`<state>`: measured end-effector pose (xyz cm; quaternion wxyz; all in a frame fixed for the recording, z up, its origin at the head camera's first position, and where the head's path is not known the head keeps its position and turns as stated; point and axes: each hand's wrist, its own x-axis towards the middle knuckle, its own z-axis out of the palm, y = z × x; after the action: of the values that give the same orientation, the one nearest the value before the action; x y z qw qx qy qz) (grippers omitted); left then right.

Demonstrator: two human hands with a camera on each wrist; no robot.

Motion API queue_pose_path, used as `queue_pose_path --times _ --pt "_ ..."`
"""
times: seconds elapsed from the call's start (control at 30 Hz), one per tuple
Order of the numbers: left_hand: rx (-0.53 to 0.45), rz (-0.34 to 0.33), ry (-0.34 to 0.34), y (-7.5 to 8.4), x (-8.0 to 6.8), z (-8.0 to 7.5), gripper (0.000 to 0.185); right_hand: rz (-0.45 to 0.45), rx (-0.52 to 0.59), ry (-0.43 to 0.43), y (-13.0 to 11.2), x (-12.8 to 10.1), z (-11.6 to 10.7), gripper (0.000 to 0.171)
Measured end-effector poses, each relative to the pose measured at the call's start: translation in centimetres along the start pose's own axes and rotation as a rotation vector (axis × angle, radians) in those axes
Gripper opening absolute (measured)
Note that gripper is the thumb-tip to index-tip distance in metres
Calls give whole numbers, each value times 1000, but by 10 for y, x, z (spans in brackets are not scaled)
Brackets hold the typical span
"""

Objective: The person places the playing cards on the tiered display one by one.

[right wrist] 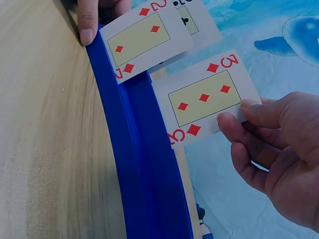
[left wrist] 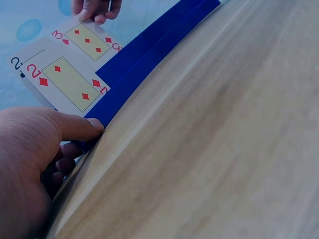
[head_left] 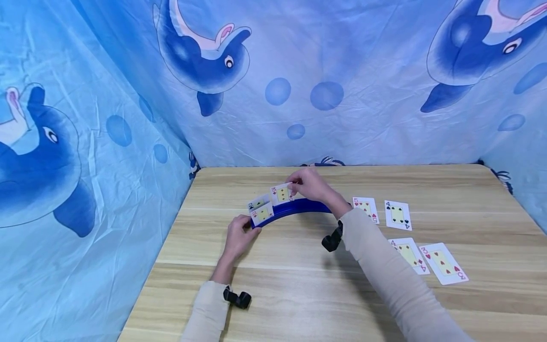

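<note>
The blue card holder [head_left: 295, 210], a curved strip, stands on the wooden desk [head_left: 299, 294] between the person's two hands. The left hand [head_left: 240, 236] grips the holder's near left end, thumb pressed to its front face and fingers curled behind it. Just above that thumb, the two of diamonds [head_left: 262, 213] stands upright in the slot, with a black two [head_left: 257, 203] tucked partly behind it. Further along to the right, the right hand [head_left: 311, 184] pinches the three of diamonds [head_left: 282, 194] by its edge between thumb and fingertips, the card's lower edge sitting at or in the slot. In the right wrist view the three stands just beside the two, their edges close, and whether they touch cannot be told. Beyond the right forearm, four cards lie face up on the desk: a five of hearts [head_left: 365, 209] and a four of spades [head_left: 398, 214] side by side, and nearer the person a four of diamonds [head_left: 410, 255] with a three of hearts [head_left: 443, 263] to its right. A blue dolphin-print cloth [head_left: 342, 71] hangs behind and to the left of the desk.
</note>
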<state>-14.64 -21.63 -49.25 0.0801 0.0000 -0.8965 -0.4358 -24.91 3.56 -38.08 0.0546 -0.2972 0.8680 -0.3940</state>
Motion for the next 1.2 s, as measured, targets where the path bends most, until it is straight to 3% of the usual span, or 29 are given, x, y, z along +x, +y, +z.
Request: queue_pose_path --times 0.37,0.63,1.2 --pt "-4 11 -2 1 0 0 39 15 0 -39 4 -3 3 23" --pt "-17 -9 -6 2 0 0 39 11 1 -69 3 -5 -8 24" --pt "-3 4 -5 0 1 1 39 -21 -106 40 -9 -27 -53 29"
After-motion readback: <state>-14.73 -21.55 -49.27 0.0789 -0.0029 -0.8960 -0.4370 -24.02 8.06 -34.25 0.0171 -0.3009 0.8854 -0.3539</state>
